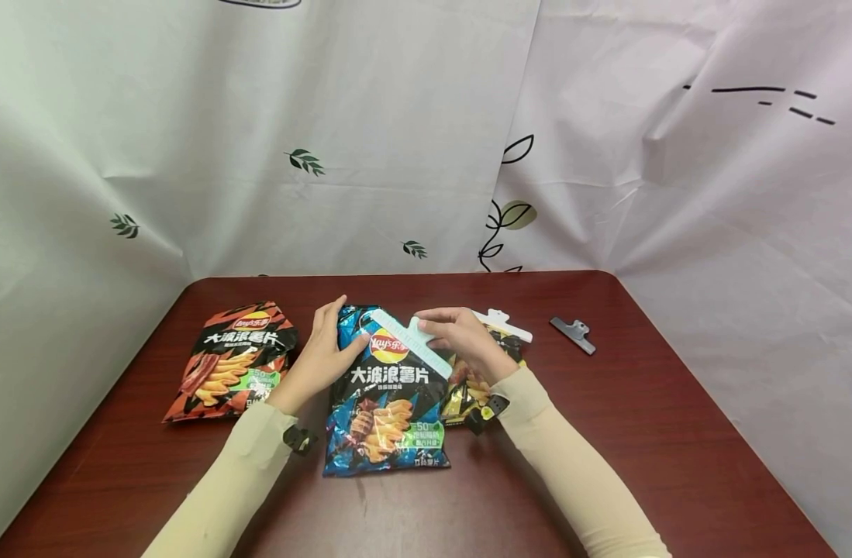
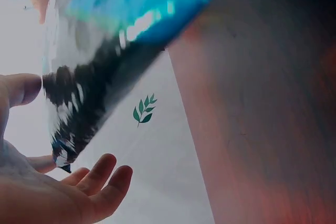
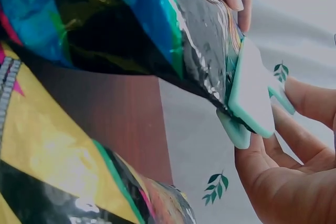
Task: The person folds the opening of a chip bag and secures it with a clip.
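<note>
Pinches mint clip (image 1: 415, 341), lying lengthwise 10-to-4 o'clock across blue bag (image 1: 387, 395), with nearer right hand (image 1: 463, 337) at 3 o'clock, lightly holding bag edge with left hand (image 1: 320, 356) at 9.

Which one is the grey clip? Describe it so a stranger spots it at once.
On the dark red table, look right of the person's right hand, past the white clip. There the grey clip lies slanting; unlike the white clip and the mint clip, it is darker and lies alone.

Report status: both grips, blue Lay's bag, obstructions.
Left grip holds blue Lay's bag. Right grip pinches mint-green clip, set diagonally across bag's top. Yellow chip bag close alongside; nothing visibly blocking.
</note>
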### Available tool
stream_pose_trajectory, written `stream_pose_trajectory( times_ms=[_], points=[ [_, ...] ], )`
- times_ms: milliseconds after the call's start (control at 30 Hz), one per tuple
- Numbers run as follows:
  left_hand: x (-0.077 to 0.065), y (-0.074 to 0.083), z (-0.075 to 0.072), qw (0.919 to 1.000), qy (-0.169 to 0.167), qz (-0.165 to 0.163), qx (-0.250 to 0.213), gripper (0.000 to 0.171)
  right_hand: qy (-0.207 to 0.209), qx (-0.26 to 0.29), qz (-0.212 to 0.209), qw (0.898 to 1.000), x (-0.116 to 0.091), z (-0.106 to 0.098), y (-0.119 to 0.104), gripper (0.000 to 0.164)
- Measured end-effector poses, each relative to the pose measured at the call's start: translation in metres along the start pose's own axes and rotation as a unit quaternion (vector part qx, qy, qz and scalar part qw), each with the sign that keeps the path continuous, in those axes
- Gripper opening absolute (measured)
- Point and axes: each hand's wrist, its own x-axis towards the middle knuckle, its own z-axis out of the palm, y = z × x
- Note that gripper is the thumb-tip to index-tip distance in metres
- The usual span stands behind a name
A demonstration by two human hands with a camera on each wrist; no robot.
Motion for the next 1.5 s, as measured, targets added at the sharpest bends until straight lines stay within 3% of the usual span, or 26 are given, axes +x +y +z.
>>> stream_pose_trajectory(
  times_ms=[567, 1100, 1500],
  points=[
    [0.002, -0.014, 0.005, 0.9991, -0.007, -0.033, -0.023, 0.09, -0.004, 0.009, -0.005, 1.0, 0.01, 0.003, -0.002, 0.031],
    [0.004, -0.018, 0.015, 0.997, -0.004, -0.031, -0.071, 0.077, -0.004, -0.012, 0.017, 1.0, 0.017, 0.003, 0.003, 0.032],
    [0.006, -0.021, 0.02, 0.9954, 0.024, -0.024, -0.09, 0.073, 0.0, -0.017, 0.024, 1.0, 0.017, 0.002, 0.006, 0.034]
  ],
)
